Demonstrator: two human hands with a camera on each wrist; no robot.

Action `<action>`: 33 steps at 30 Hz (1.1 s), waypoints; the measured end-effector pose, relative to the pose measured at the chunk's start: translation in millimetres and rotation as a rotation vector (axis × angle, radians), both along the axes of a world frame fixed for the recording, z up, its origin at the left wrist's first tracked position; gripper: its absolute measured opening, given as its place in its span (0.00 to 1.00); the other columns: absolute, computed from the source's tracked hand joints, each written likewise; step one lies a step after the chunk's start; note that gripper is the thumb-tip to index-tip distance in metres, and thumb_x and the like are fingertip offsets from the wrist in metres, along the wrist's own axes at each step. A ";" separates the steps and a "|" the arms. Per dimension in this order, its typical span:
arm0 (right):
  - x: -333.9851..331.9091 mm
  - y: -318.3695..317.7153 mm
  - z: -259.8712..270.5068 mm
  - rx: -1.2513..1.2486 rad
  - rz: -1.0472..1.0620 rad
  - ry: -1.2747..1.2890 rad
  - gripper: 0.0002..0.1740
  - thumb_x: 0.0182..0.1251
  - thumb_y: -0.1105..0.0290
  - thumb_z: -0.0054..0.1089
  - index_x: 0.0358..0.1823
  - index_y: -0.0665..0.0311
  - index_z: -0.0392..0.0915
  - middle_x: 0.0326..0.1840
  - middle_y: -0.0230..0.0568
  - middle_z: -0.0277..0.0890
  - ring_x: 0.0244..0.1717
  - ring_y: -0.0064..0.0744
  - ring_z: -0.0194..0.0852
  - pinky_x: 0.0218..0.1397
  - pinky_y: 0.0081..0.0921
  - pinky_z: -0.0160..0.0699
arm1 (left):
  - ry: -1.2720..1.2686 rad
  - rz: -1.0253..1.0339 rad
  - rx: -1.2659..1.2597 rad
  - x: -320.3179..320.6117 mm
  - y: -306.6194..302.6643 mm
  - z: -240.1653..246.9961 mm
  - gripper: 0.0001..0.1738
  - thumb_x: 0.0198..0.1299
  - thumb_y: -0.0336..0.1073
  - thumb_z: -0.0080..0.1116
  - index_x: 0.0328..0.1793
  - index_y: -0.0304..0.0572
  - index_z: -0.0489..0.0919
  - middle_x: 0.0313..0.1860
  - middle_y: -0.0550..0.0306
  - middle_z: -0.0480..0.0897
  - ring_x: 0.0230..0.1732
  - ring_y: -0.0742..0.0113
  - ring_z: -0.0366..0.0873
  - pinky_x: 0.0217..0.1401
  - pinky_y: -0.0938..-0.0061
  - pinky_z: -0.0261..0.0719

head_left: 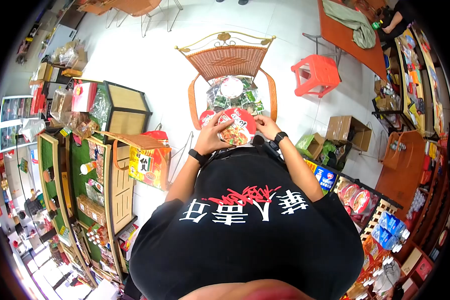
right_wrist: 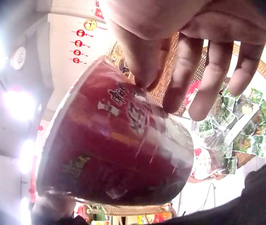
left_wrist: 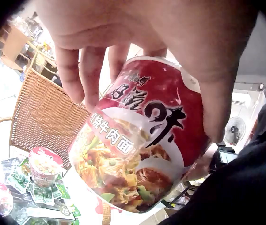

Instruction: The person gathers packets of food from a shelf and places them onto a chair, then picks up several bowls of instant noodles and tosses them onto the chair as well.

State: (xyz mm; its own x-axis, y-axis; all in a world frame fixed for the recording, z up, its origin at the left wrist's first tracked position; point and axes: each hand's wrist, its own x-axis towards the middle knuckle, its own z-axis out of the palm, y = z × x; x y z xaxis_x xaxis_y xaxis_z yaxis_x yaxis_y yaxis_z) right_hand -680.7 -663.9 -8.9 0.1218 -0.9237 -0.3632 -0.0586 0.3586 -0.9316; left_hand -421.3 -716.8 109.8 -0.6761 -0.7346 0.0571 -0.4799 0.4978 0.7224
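Noodle cup, 1, before wicker chair. Left hand: clamped round cup. Right hand: against cup, pinch unclear. Step: probably unwrapping; next move needs steady left grip.

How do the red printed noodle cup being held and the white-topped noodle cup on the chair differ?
The red printed noodle cup is gripped by the left hand; the white-topped noodle cup rests among green packets on the brown woven chair. The held cup is tilted; the chair's cup stands upright. From above, the held cup shows its lettered side, the chair's cup its round top. Both carry red print.
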 end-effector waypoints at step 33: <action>-8.1 -66.9 -48.5 0.058 -0.351 0.085 0.18 0.62 0.60 0.66 0.38 0.62 0.67 0.27 0.32 0.74 0.29 0.21 0.73 0.33 0.21 0.71 | -0.037 0.043 0.110 -58.0 -83.0 -68.4 0.41 0.28 0.30 0.76 0.58 0.57 0.79 0.73 0.45 0.59 0.64 0.46 0.71 0.62 0.62 0.76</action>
State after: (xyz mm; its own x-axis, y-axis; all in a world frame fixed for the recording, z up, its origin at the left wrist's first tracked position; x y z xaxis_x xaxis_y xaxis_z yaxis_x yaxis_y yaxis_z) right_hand -688.8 -730.8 -57.4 -0.2316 -0.8815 -0.4114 0.0009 0.4227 -0.9063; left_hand -479.3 -799.8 41.4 -0.6442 -0.7632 -0.0498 -0.5265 0.3953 0.7527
